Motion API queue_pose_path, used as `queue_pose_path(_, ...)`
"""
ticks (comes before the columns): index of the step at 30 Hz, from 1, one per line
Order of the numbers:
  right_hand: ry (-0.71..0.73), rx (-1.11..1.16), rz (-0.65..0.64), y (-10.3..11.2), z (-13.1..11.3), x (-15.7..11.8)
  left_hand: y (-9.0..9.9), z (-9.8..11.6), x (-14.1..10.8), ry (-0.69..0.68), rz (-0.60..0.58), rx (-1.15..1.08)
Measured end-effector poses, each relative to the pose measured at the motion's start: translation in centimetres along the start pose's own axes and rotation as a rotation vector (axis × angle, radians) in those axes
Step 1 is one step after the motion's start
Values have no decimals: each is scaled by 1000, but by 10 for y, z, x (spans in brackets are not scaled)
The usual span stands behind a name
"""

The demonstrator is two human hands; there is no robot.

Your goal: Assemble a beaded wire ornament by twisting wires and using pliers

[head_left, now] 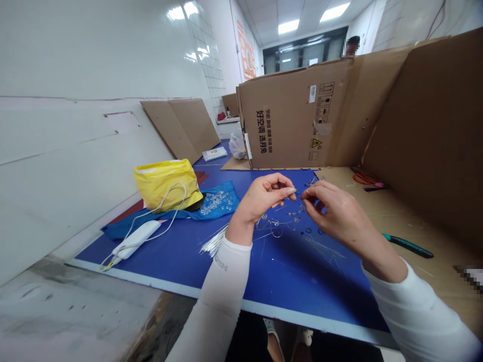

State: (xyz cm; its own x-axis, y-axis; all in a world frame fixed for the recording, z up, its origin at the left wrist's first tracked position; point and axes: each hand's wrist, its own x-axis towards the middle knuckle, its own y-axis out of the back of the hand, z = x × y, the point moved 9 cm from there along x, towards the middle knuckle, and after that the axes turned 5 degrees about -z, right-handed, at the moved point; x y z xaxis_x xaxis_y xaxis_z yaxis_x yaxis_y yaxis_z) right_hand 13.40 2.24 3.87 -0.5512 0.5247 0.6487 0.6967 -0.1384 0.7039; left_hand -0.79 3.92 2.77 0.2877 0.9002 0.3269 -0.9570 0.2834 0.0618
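Over the blue tabletop [279,294], my left hand [272,192] is closed in a pinch, thumb against fingertips. Facing it a short gap away, my right hand [334,205] also has thumb and fingers drawn together. Whatever is between the fingertips is too small to name. Beneath the hands lie clear beads [276,222] with thin wire loops. A bundle of silvery wires [215,242] sits by my left forearm, and a loose fan of fine wires [326,250] lies under my right hand. Small dark rings [308,231] rest close by.
At left, a yellow bag [168,183] stands behind a white power strip [136,241] with its cord. Clear beads lie on a blue cloth [232,193]. Large cardboard [290,125] walls the back and right. Green-handled pliers [409,246] and orange-handled scissors [364,178] lie right.
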Motion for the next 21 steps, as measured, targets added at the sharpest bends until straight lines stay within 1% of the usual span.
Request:
queue_pose_path(9, 35, 39, -5, 0, -2, 2, 1, -1, -1, 6, -2, 2)
queue_pose_path(14, -60, 168, 18, 2, 5, 2, 1, 1, -1, -15, -14, -13)
queue_pose_path(18, -151, 247, 36, 1, 11, 1, 2, 0, -1, -7, -8, 0)
queue_pose_path(21, -220, 281, 77, -1, 16, 1, 3, 0, -1, -2, -2, 30)
